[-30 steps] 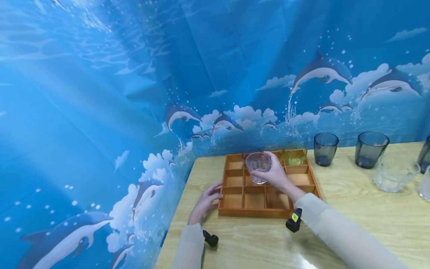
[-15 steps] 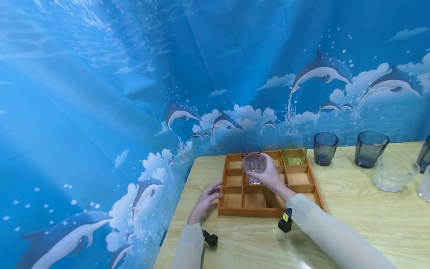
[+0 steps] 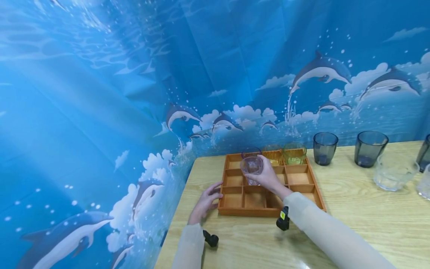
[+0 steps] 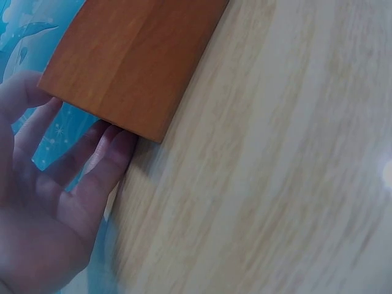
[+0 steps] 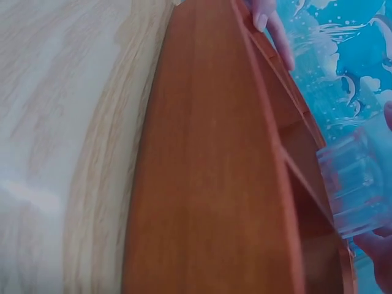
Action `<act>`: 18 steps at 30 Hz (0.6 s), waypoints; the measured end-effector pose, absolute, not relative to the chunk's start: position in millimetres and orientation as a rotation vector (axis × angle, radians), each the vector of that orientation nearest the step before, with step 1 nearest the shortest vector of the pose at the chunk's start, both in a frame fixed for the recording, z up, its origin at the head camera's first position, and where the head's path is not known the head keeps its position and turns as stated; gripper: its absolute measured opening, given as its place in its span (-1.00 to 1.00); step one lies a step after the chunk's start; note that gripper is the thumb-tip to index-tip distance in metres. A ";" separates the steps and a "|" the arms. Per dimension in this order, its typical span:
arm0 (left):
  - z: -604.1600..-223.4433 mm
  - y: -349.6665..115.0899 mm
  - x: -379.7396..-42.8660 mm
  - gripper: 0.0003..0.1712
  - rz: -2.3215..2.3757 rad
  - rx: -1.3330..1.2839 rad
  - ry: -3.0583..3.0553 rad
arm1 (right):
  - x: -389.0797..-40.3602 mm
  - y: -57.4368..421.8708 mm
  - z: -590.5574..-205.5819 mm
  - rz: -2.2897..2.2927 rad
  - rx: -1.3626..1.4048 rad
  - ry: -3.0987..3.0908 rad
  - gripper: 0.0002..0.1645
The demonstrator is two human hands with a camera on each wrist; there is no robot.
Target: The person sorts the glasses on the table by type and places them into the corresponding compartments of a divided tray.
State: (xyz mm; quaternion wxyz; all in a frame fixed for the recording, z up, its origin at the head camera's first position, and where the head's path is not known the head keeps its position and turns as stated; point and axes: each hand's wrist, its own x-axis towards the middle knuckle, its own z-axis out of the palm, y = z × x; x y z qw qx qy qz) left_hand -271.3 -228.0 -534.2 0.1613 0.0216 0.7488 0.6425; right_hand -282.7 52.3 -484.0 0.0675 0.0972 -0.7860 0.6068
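My right hand (image 3: 268, 177) grips a clear, faintly pink drinking glass (image 3: 251, 166) over the middle row of a wooden compartment tray (image 3: 248, 212). In the right wrist view the fluted base of the glass (image 5: 352, 180) overlaps the tray's far compartments, with fingers (image 5: 375, 245) on its side. At the tray's left side is my left hand (image 3: 204, 201), fingers spread and touching the outer wall. The left wrist view shows this hand (image 4: 55, 190) with its fingertips against the corner of the tray (image 4: 141, 61).
In the tray's back row stand a purple-rimmed glass (image 3: 251, 150), a yellow glass (image 3: 274, 158) and a green glass (image 3: 295, 156). To the right on the table are grey glasses (image 3: 325, 149) and a clear glass (image 3: 394, 175). A dolphin-print curtain (image 3: 235, 74) hangs behind.
My right hand has carried the glass a little left and down, toward the middle row of the tray. The left hand has stayed at the tray's side.
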 end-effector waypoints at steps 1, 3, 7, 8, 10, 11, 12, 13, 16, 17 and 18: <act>-534.1 -227.9 -271.2 -0.42 1.833 0.062 2.139 | -282.7 52.8 -485.5 1.830 0.298 -2.371 0.16; -533.6 -227.7 -270.8 -0.42 1.835 0.060 2.138 | -282.7 53.6 -487.9 1.838 0.319 -2.367 0.16; -532.4 -227.2 -270.2 -0.42 1.849 0.056 2.124 | -283.2 55.3 -492.3 1.839 0.366 -2.353 0.15; -532.1 -227.1 -270.0 -0.42 1.850 0.054 2.123 | -283.1 55.9 -493.3 1.836 0.379 -2.355 0.15; -531.9 -227.0 -270.1 -0.42 1.851 0.053 2.123 | -283.3 56.5 -494.6 1.842 0.388 -2.356 0.13; -532.0 -226.9 -270.2 -0.42 1.849 0.053 2.124 | -283.4 56.8 -495.1 1.850 0.389 -2.356 0.13; -532.2 -226.8 -270.4 -0.41 1.847 0.053 2.127 | -283.4 57.1 -495.4 1.858 0.395 -2.358 0.12; -532.5 -226.7 -270.6 -0.41 1.845 0.052 2.130 | -283.6 57.4 -495.9 1.864 0.395 -2.362 0.12; -533.5 -226.7 -271.1 -0.41 1.837 0.053 2.138 | -284.2 58.5 -497.3 1.860 0.405 -2.384 0.13; -533.7 -226.8 -271.2 -0.41 1.835 0.051 2.139 | -284.3 58.9 -497.8 1.859 0.406 -2.391 0.13; -533.8 -226.9 -271.2 -0.41 1.834 0.051 2.139 | -284.1 59.3 -497.8 1.855 0.405 -2.400 0.13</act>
